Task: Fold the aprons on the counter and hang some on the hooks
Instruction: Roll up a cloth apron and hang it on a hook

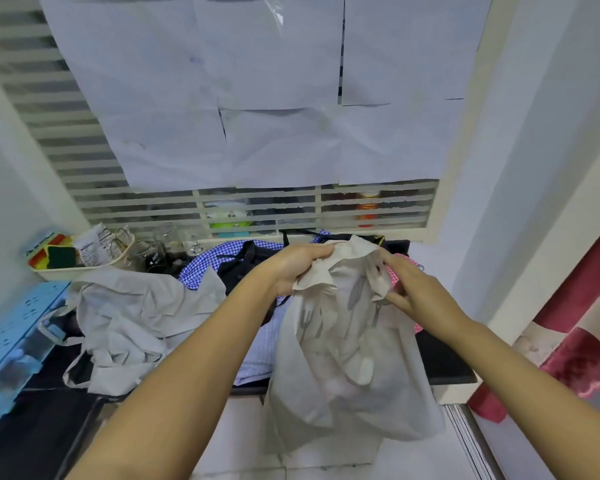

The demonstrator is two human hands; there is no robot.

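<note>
**Head view.** A beige apron is held up before the table's front edge, toward its right end, and its lower part hangs past that edge above the tiled floor. Its bunched top is gripped by the left hand, whose fingers are curled round the fabric. A fold at the upper right is pinched by the right hand. Neither hand is spread wide. The cloth is crumpled and doubled on itself.

On the dark table, 4 more aprons are seen unfolded. A second beige apron is heaped near the left part of the front edge. A blue checked apron and a black apron lie toward the back edge. A pink checked apron is mostly hidden behind the right hand. A cream basket stands at the back left corner and a blue rack at the left edge. No hooks are visible.

The step in hand is judged to be the opening-out of 1 apron before folding, so the task is thought to be at an early stage. For the next move, the 2 top corners or the neck strap would need to be found and drawn apart so that the cloth hangs flat. Only then could it be laid on a bare part of the table and folded, or carried to a hook.
</note>
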